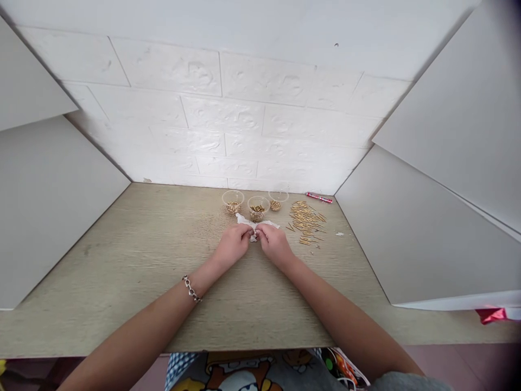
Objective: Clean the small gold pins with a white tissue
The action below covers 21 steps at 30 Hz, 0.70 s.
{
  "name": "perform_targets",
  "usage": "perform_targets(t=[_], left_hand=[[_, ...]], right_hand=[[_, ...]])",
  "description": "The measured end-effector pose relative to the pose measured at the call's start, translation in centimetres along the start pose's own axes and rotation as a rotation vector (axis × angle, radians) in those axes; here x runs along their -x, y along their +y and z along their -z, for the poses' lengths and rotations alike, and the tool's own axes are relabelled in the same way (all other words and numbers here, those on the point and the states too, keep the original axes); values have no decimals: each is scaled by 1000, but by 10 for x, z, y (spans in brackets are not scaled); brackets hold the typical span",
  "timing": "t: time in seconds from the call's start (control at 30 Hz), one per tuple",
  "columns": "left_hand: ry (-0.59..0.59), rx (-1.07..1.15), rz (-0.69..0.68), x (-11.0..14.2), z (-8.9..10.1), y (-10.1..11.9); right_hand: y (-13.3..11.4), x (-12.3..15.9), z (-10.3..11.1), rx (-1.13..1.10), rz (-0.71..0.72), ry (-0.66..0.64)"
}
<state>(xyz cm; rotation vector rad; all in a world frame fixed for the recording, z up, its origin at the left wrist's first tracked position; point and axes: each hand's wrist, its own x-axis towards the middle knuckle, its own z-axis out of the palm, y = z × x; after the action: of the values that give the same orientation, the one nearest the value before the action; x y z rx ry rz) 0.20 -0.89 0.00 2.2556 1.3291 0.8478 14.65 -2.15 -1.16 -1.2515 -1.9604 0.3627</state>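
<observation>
My left hand point(235, 243) and my right hand point(274, 244) meet over a crumpled white tissue point(245, 219) on the table, fingertips pinched close together. Whatever sits between the fingers is too small or too hidden to name. Just beyond the tissue stands a clear plastic cup point(258, 208) with small gold-coloured metal pieces in it. To its left is another clear cup point(233, 202) of small coppery pieces, and behind on the right a third clear cup point(278, 197) holds more. Right of my right hand lies a loose heap of thin gold-coloured pins point(306, 220).
Tiny brown bits point(207, 225) are scattered on the wooden table point(138, 260) left of the cups. A red-and-white tube-like packet point(319, 197) lies by the back wall. White panels point(439, 233) close off both sides. A small white scrap point(340, 234) lies near the right panel.
</observation>
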Motion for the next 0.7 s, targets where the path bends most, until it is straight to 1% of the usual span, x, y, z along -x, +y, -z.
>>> perform_targets(t=[0.07, 0.2, 0.27, 0.37, 0.47, 0.57, 0.7], left_hand=[[5, 13, 12, 0, 0, 0], [-18, 111, 86, -1, 1, 3], [-36, 196, 136, -2, -1, 3], [-63, 391, 212, -4, -6, -1], [-79, 518, 248, -4, -10, -5], [-84, 496, 247, -4, -9, -5], [-78, 327, 185, -4, -3, 0]], right_hand=[[-1, 0, -1, -10, -9, 5], [-2, 1, -5, -94, -65, 54], [-2, 1, -7, -126, -81, 80], [-3, 1, -8, -125, -80, 99], [-3, 0, -8, -112, -68, 102], [-4, 0, -8, -133, -74, 107], [-2, 0, -10, -296, -180, 106]])
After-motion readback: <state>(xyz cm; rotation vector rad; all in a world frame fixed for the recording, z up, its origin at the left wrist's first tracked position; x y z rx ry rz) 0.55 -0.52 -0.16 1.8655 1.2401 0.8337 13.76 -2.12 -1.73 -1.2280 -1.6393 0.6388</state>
